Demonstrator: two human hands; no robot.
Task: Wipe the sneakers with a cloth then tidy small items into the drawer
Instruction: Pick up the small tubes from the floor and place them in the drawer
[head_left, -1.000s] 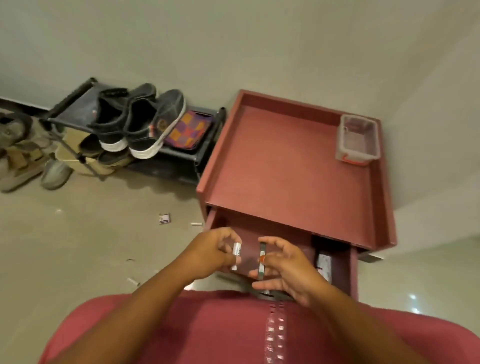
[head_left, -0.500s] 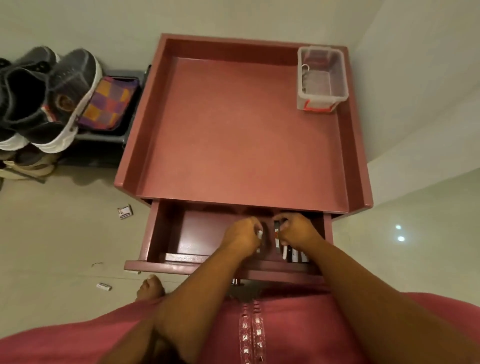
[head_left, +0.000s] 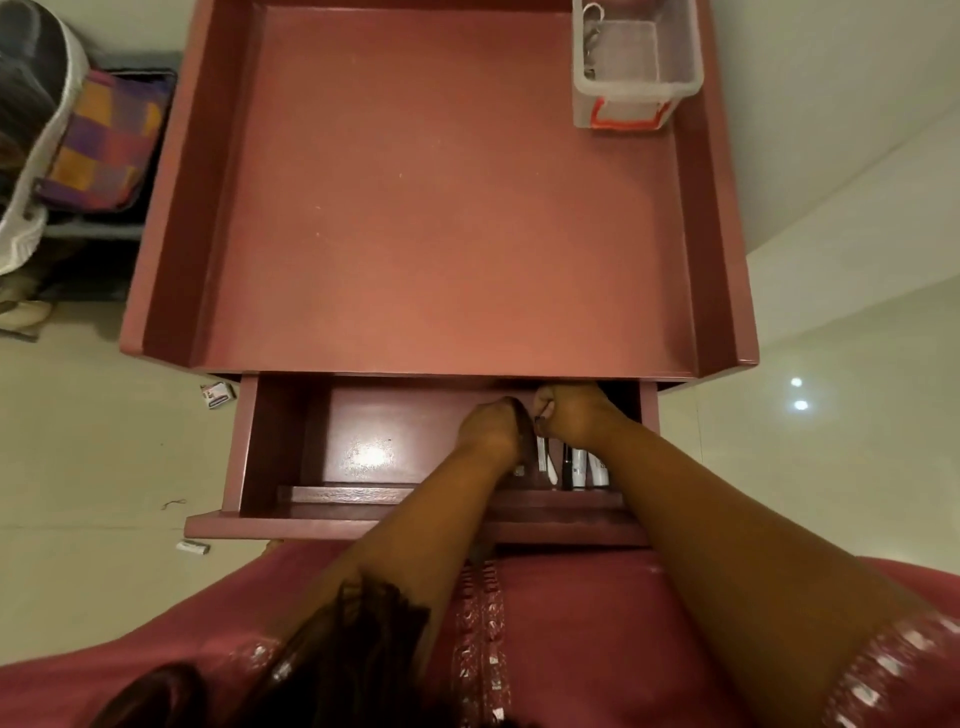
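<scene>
Hands met deep inside the open drawer, toward its right half, at about six o'clock from the middle of the red table. The left hand was curled, but what it held, if anything, was hidden by its own knuckles, so its grip could not be told. The right hand sat touching it at three o'clock, fingers curled and seemingly pinching something small and dark, though too little showed to be sure. Just below the hands, a row of small items, white and dark tubes or pens, lay side by side against the drawer's right end. A clear plastic box stood at the table's one o'clock corner. A sneaker rested on the rack off at ten o'clock, beside a patchwork cloth. To do this step well, the new pieces probably wanted laying parallel to the row, snug beside it, released low so nothing rolled leftward across the bare drawer floor. A matchbox and a small white scrap lay on the floor, likely left to gather.
</scene>
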